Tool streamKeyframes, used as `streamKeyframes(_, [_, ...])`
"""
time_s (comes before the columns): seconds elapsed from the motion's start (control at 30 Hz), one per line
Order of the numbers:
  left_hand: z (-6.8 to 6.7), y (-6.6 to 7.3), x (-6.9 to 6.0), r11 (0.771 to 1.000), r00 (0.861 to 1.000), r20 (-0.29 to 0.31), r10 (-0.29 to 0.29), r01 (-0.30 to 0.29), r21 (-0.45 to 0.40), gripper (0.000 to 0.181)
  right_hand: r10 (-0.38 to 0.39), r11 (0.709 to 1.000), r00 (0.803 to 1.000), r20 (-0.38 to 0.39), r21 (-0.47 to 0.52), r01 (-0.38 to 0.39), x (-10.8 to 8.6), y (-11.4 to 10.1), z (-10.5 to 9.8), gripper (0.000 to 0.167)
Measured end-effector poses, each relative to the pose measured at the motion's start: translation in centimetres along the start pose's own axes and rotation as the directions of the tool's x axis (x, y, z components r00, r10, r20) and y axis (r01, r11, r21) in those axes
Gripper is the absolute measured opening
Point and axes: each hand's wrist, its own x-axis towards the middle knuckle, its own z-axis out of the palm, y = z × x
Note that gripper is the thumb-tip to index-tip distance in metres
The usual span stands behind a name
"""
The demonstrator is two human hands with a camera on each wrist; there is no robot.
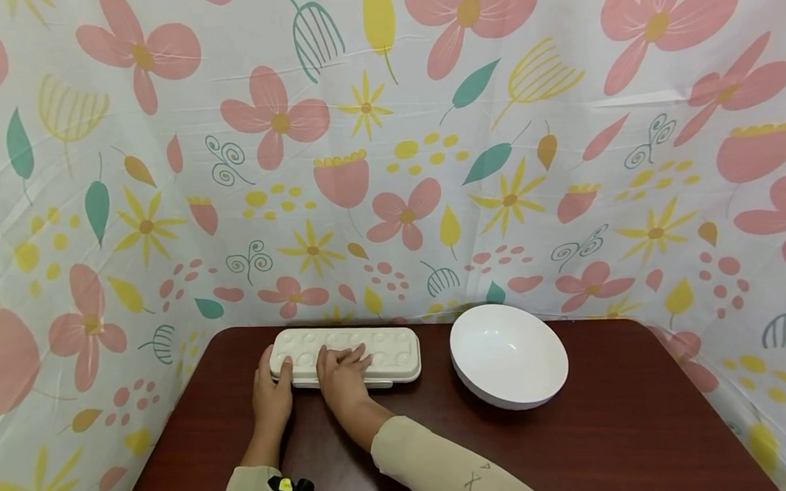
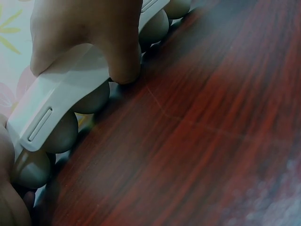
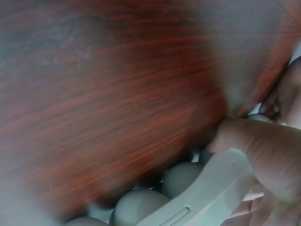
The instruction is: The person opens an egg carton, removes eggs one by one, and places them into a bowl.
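A long off-white egg box (image 1: 396, 347) with a bumpy lid lies near the back of the table, its lid down. Round cup-like shapes (image 2: 61, 134) bulge beneath its slotted front rim in the left wrist view. My left hand (image 1: 272, 400) grips the box's left end, thumb at the front corner. Over the middle of the front edge is my right hand (image 1: 345, 392), fingers spread across the lid. In the right wrist view, the thumb of that right hand (image 3: 263, 155) hooks over the rim with the other fingers behind it. What lies inside the box is hidden.
A white bowl (image 1: 509, 354) stands on the table to the right of the egg box, apart from it. The dark red-brown wooden table (image 1: 621, 427) ends at the back against a floral curtain (image 1: 396, 166), which also hangs along both sides.
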Motion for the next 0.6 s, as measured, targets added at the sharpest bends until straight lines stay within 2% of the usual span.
streamKeyframes(0.33, [0.13, -0.01, 0.22, 1.000, 0.999, -0.031, 0.014, -0.014, 0.015, 0.063, 0.012, 1.000, 1.000, 0.009, 0.013, -0.012, -0.03, 0.08, -0.33, 0.049])
streamKeyframes(0.6, [0.11, -0.28, 0.30, 1.000, 1.000, -0.021, 0.020, -0.020, 0.013, 0.065, -0.023, 0.999, 0.996, 0.091, 0.031, 0.020, 0.28, -0.18, -0.53, 0.054])
